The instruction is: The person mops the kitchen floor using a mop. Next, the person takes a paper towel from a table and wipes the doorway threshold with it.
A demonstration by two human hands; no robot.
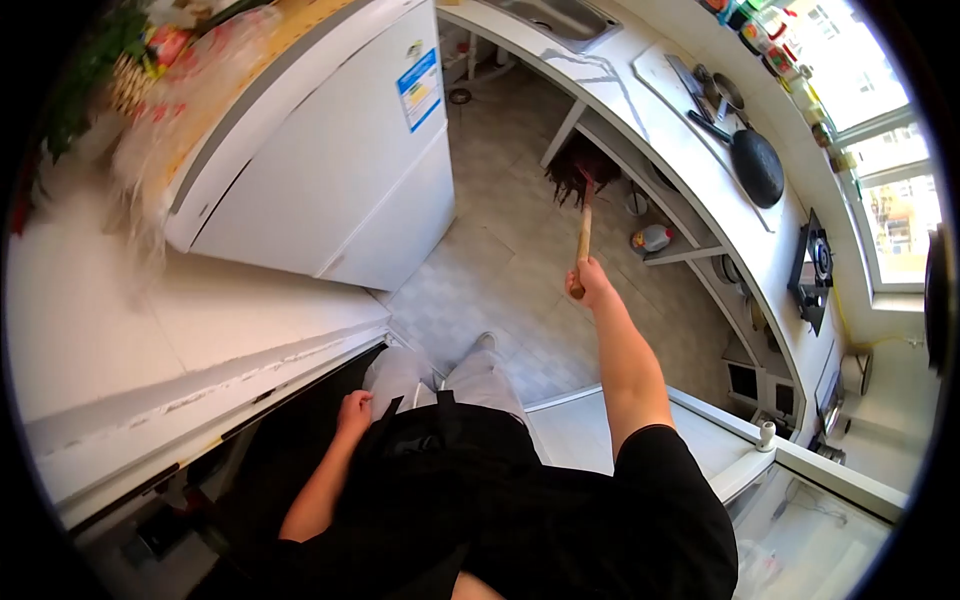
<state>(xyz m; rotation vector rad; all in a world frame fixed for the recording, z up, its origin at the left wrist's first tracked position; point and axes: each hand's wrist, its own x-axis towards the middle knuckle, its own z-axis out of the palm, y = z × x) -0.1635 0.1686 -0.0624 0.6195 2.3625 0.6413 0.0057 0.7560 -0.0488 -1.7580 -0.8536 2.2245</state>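
Mop [584, 215] head out on the floor beyond the right hand [588, 281], fingers curled round its handle.

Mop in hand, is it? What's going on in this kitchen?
A person grips a mop by its wooden handle in the right hand. Its dark strands are down at floor level, beside the open shelving under the counter. The left hand hangs by the left thigh.

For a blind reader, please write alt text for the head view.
The right hand holds a mop by its wooden handle, dark strands on the kitchen floor by the white counter. The left hand is beside the thigh.
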